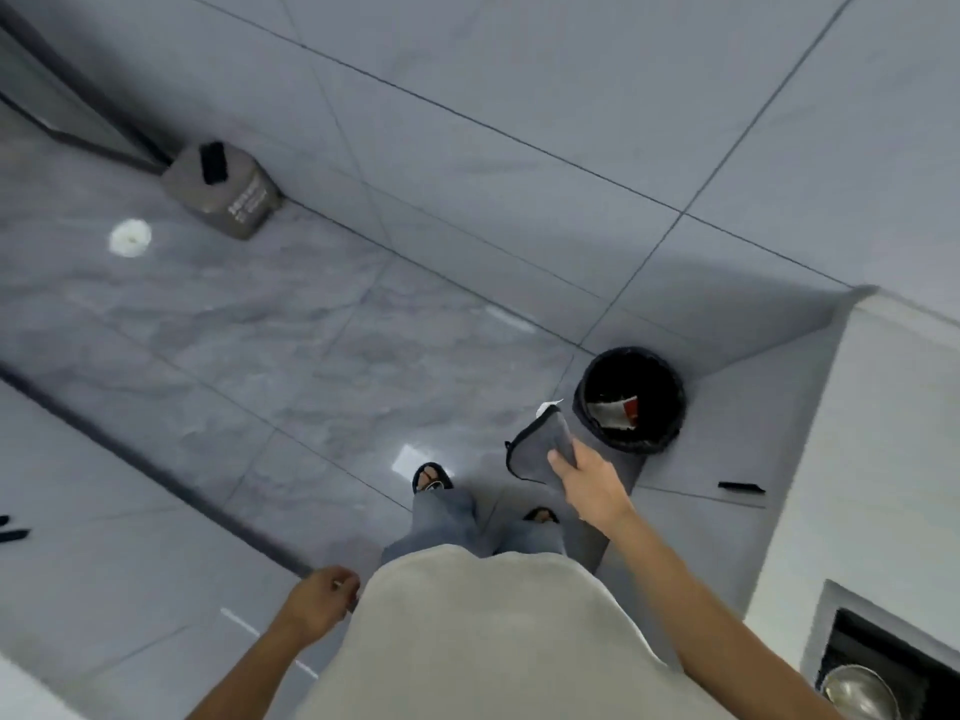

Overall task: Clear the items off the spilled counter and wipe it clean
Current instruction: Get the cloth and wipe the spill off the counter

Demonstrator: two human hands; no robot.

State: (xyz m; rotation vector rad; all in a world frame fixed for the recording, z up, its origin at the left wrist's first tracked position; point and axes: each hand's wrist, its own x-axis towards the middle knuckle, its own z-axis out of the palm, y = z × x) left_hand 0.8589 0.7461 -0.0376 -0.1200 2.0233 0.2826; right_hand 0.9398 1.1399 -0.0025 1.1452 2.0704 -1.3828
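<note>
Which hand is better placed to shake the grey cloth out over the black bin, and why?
The right hand. It already grips the grey cloth right beside the open black bin. The left hand hangs loosely curled at the person's side, far from both.

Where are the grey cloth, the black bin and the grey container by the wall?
grey cloth (540,452), head view, middle of the fabric.
black bin (597,376), head view, left rim.
grey container (228,194), head view, top face.
</note>
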